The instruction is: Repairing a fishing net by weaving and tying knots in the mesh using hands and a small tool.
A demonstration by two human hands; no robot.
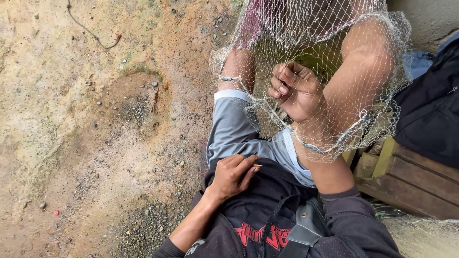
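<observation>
Your right hand [297, 91] sits in the net [373, 119] draped over your knees, left hand [233, 176] below it, wooden crate [411, 184] to the right.

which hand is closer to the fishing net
Right. The right hand is up inside the fishing net, its mesh draped around the forearm. The left hand rests lower on the lap, apart from the net.

The ground [81, 134] is seen as bare, packed earth, sandy tan with rusty orange patches. A shallow dark hollow [136, 102] is set in it. Small grey pebbles [153, 224] are scattered below the hollow, and a thin curved cord [91, 33] is laid well above it. To the right of the hollow, a wooden pallet [406, 181] of brown slats is found, with a grey concrete wall [420, 19] above it. Soft, even daylight is cast throughout.
</observation>
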